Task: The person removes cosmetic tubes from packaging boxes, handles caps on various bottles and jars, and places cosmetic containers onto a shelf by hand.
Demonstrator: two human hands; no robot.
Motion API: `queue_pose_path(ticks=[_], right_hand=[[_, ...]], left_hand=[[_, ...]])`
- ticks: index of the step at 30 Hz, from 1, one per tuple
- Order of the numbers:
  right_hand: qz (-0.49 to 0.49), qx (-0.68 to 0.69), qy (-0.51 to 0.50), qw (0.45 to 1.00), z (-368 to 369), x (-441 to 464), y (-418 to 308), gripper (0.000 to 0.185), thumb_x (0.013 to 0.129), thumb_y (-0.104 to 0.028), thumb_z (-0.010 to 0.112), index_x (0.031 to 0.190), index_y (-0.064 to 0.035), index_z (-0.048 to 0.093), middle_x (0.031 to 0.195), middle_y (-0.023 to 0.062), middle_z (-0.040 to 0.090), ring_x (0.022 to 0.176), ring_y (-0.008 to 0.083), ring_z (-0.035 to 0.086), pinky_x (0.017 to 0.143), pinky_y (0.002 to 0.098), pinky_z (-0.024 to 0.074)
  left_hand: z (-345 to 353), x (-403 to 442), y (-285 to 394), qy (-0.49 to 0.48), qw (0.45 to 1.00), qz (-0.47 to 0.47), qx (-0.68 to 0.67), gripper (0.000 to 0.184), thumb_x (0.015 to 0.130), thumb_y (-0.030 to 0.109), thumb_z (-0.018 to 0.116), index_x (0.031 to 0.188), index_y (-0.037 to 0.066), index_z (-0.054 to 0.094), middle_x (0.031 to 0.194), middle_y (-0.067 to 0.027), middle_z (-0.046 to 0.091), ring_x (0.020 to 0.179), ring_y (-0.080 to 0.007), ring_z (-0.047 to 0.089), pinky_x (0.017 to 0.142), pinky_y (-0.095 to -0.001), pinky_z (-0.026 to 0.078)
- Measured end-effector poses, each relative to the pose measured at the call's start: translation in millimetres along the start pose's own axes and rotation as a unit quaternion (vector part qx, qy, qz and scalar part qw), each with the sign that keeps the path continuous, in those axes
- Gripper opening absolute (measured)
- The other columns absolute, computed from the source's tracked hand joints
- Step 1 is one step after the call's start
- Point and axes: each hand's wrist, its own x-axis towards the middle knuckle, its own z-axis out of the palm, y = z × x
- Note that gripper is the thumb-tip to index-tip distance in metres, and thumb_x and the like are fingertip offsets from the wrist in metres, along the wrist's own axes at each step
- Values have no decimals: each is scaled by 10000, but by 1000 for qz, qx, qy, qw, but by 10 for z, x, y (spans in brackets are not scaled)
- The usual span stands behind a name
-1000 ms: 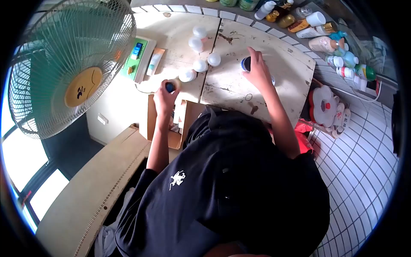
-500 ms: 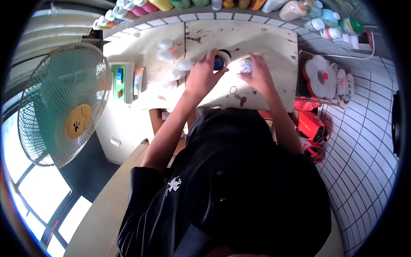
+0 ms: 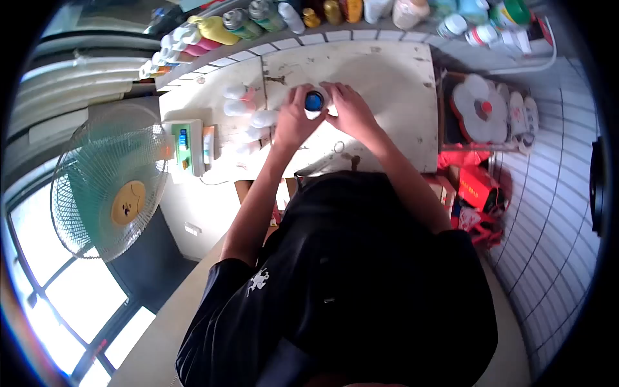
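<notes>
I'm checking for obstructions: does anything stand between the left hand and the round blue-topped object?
Nothing visible does: the left hand curls around the round blue-topped object, with the right hand opposite.

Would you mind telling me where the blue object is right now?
In the head view, the blue object is at upper middle over the table, between the left hand and right hand.

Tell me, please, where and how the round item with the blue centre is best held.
Probably around the sides of the round item, the left grip from the left, the right grip opposite: its circular, blue-centred top faces the camera, with no handle visible.
</notes>
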Motion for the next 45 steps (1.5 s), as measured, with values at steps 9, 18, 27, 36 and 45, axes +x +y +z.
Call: queue_pose_path(ticks=[9, 18, 27, 36, 45], right_hand=[[8, 25, -86, 996, 79, 267, -157, 635, 703, -12, 772, 1291, -2, 534, 1156, 195, 640, 1108, 383, 622, 945, 465, 516], [-108, 13, -11, 994, -272, 240, -535, 712, 688, -20, 789, 1353, -82, 540, 1264, 99, 594, 1144, 335, 576, 968, 462, 492], [-78, 11, 54, 995, -211, 192, -779, 617, 796, -45, 792, 1367, -60, 561, 1180, 140, 642, 1056, 360, 606, 923, 448, 506], [-53, -16, 116, 992, -210, 298, -1149, 658, 732, 6, 789, 1343, -55, 552, 1140, 153, 647, 1034, 373, 617, 881, 459, 522], [-32, -101, 32, 994, -210, 581, -1294, 665, 787, -260, 833, 1341, -36, 543, 1254, 174, 569, 1120, 387, 552, 956, 489, 472]], left_hand=[[73, -70, 20, 16, 994, -104, -24, 784, 746, 179, 855, 1380, 9, 427, 1204, -268, 618, 1100, -466, 629, 903, -494, 540], [-149, -142, -34, -55, 970, -116, -206, 893, 756, 210, 745, 1507, -21, 320, 1442, -291, 473, 1342, -475, 461, 1108, -476, 428], [-271, -117, -56, -23, 980, 24, -196, 746, 710, 116, 722, 1400, -19, 472, 1430, -246, 495, 1353, -431, 459, 1148, -466, 383], [-827, -72, 111, -17, 969, 5, -246, 535, 804, 115, 760, 1294, -2, 578, 1228, -189, 612, 1082, -365, 660, 894, -405, 570], [-1319, 93, -435, 127, 955, -111, -245, 518, 737, 196, 848, 1184, 16, 659, 1049, -151, 724, 918, -265, 725, 830, -373, 565]])
